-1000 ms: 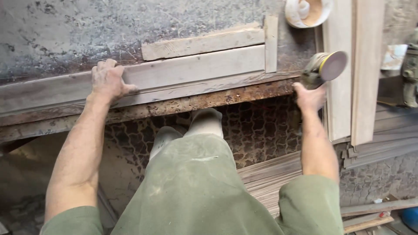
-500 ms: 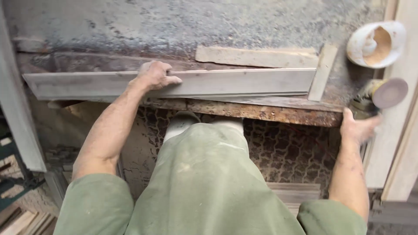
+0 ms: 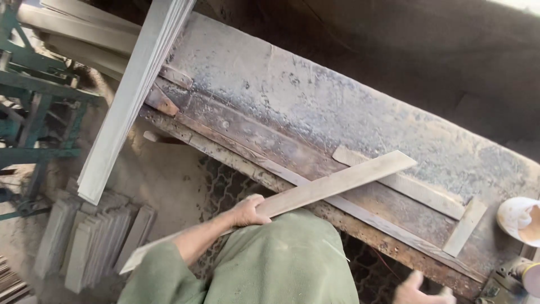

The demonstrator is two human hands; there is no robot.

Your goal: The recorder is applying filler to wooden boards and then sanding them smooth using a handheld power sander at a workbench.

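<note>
the long wooden slat [image 3: 315, 188] that lay flat along the workbench half a second ago is now lifted off it and swung on a slant, and the view has turned so the bench runs from upper left to lower right. the left hand [image 3: 248, 211], low and centre in the frame, has its fingers curled closed around the slat near its middle. from there the slat rises to the right, its far end over the workbench [image 3: 315, 107] at centre right, while its near end drops past the forearm toward the lower left. the right hand [image 3: 419, 288] sits at the bottom edge, right of centre, fingers spread open and holding nothing, just below the bench's rusty front edge. a thin strip [image 3: 402, 183] and a short crosspiece [image 3: 464, 226] lie on the bench under and beyond the slat's far end. a white bowl-like container [image 3: 520, 219] sits at the right edge, with part of a sanding tool [image 3: 523, 273] below it. a pale board [image 3: 132, 95] leans across the upper left. a stack of grey slats [image 3: 93, 239] rests on the ground at lower left, beside a green metal frame [image 3: 31, 107]. the person's green clothing fills the bottom centre.
</note>
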